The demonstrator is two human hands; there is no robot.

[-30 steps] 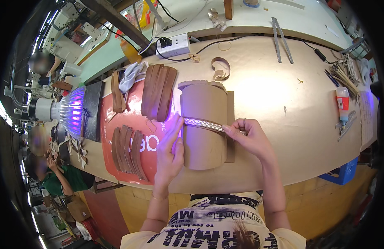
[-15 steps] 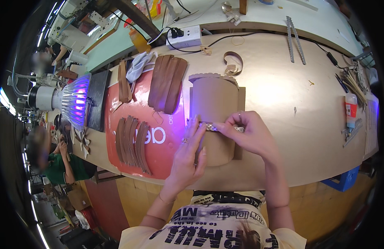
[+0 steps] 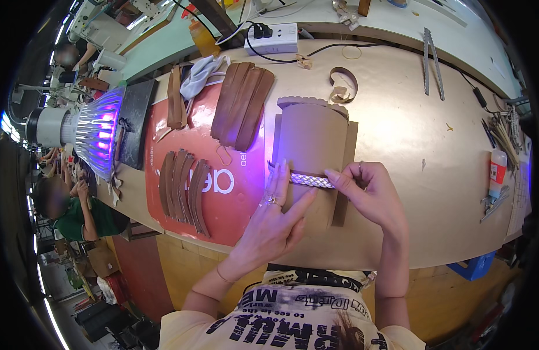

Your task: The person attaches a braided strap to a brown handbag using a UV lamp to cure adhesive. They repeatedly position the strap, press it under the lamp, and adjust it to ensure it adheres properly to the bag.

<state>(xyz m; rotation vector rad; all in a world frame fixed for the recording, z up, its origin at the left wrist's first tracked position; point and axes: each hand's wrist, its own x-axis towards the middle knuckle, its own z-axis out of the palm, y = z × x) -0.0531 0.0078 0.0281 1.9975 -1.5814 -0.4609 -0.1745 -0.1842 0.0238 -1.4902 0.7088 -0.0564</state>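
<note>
A tan leather panel [image 3: 311, 129] with a scalloped top lies on the workbench in front of me. Across its lower half runs a narrow silver braided strip [image 3: 309, 179]. My left hand [image 3: 275, 217] presses flat fingers on the strip's left end and the panel below it. My right hand [image 3: 371, 197] pinches the strip's right end at the panel's edge. A ring shows on each hand.
Brown leather straps [image 3: 241, 105] and curved leather pieces [image 3: 185, 186] lie on a red mat [image 3: 234, 192] to the left. A purple lamp [image 3: 100, 131] glows at far left. A white power strip [image 3: 271, 38], metal rulers [image 3: 431, 58] and a glue bottle [image 3: 497, 172] surround the work area. Another person [image 3: 71, 210] sits below left.
The strip sat wider across the panel a second ago. My hands came together on it, then spread again, and my left fingers now lie flat over its left end.
</note>
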